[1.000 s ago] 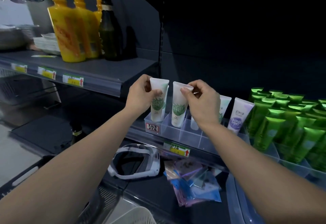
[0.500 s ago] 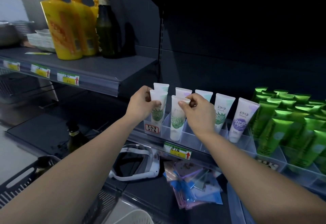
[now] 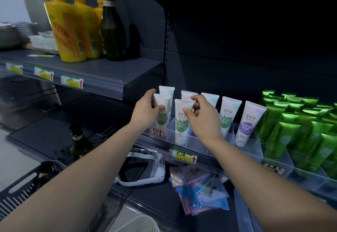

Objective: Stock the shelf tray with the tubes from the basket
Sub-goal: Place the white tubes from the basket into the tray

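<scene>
A clear divided shelf tray (image 3: pixel 206 143) holds several white tubes standing cap-down. My left hand (image 3: pixel 145 110) grips the leftmost front tube (image 3: pixel 162 116), which has a green leaf print. My right hand (image 3: pixel 202 118) pinches the top of the tube beside it (image 3: pixel 180 122), also green-printed, standing in the second slot. Further right stand another green-printed tube (image 3: pixel 228 116) and a purple-printed tube (image 3: pixel 249 122). More white tubes stand behind in the back row. A dark basket (image 3: pixel 23 188) sits at the lower left; its contents are hidden.
Green tubes (image 3: pixel 299 127) fill the tray to the right. Yellow pump bottles (image 3: pixel 67 25) and a dark bottle (image 3: pixel 111 25) stand on the upper left shelf. Below lie a white headset (image 3: pixel 145 168), plastic packets (image 3: pixel 198 189) and a white basket (image 3: pixel 135 222).
Both hands have lowered their tubes down into the front slots of the tray. The view has shifted, so the back-row tubes now show.
</scene>
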A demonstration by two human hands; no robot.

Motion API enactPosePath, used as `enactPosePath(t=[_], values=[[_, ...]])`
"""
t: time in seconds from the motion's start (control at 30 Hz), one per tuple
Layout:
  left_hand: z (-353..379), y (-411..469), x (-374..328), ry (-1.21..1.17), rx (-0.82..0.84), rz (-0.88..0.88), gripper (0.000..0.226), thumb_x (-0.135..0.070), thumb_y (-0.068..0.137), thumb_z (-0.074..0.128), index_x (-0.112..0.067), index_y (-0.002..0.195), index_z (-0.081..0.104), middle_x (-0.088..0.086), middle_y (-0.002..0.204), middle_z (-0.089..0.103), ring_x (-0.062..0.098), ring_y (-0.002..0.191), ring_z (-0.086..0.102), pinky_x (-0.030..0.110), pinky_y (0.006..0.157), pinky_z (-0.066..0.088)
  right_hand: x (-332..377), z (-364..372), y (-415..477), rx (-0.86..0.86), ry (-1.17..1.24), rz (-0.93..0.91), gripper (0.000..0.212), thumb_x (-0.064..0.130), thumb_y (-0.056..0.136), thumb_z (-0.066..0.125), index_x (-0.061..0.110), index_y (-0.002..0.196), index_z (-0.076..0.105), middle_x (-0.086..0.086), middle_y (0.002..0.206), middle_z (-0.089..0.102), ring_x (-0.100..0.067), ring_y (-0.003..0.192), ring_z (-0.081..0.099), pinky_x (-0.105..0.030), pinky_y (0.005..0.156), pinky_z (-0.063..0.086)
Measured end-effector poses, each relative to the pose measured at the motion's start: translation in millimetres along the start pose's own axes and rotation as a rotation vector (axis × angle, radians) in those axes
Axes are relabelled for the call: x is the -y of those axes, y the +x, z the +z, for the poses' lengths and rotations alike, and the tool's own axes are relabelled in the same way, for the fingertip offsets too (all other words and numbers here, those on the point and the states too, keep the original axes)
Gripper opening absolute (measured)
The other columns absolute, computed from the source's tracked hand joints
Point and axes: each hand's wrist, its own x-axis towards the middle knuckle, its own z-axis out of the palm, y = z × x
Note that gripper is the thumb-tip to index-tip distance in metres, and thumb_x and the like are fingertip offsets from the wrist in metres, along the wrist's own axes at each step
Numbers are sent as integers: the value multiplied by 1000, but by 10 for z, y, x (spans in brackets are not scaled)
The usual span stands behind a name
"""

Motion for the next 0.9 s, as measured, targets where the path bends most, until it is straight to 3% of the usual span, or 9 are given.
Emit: enactPosePath(t=[0.1,0.2,0.27,0.37,0.47,0.67,0.77,0.9], values=[[-22,-70,-43,115,-29,71,71,-17,88,64,-13,148,26,8,144,41,23,131,42,33,104,38,5,-30,-68,-76,-87,-93,46,29,86,65,17,128,50,-3,119,55,-22,107,53,-34,86,44],[-71,-277,-46,249,-95,281,65,-14,90,61,-8,146,28,9,148,31,23,135,34,27,106,32,68,-81,-207,-198,-179,-271,45,25,83,69,11,124,55,-9,112,57,-28,103,53,-37,83,45],[-112,-470,32,321,-111,434,60,-8,88,61,-4,142,36,10,146,34,23,136,34,23,109,26,118,-96,-338,-213,-215,-354,40,25,83,68,10,119,58,-8,107,58,-28,96,55,-37,80,47],[-176,-802,247,405,-89,513,57,-4,82,66,-1,135,45,13,135,47,23,127,43,19,107,25,150,-28,-619,-132,-218,-418,36,22,84,67,9,115,59,-7,106,60,-25,97,56,-36,81,49],[-250,-1193,494,485,-82,489,53,-5,79,69,0,129,53,13,124,57,25,116,51,21,102,32,152,137,-971,-9,-180,-433,30,22,84,66,11,111,61,-5,104,62,-24,97,57,-37,82,50],[-338,-1955,1152,694,37,318,51,-10,65,79,-2,114,64,10,107,66,29,98,64,36,85,53,15,616,-1746,280,-190,-435,25,24,73,72,15,95,65,-1,89,64,-25,81,61,-35,65,53],[-322,-2315,1530,756,110,249,48,-12,64,76,-6,110,65,8,101,68,28,90,65,33,78,55,-101,867,-2091,459,-265,-389,26,26,73,73,17,96,66,0,88,65,-24,82,62,-36,67,53],[-240,-2754,2004,806,238,121,59,-24,47,88,-13,102,69,1,89,68,22,77,66,26,63,56,-262,1166,-2465,678,-323,-314,22,25,81,64,15,100,64,-4,96,65,-27,93,60,-39,75,50]])
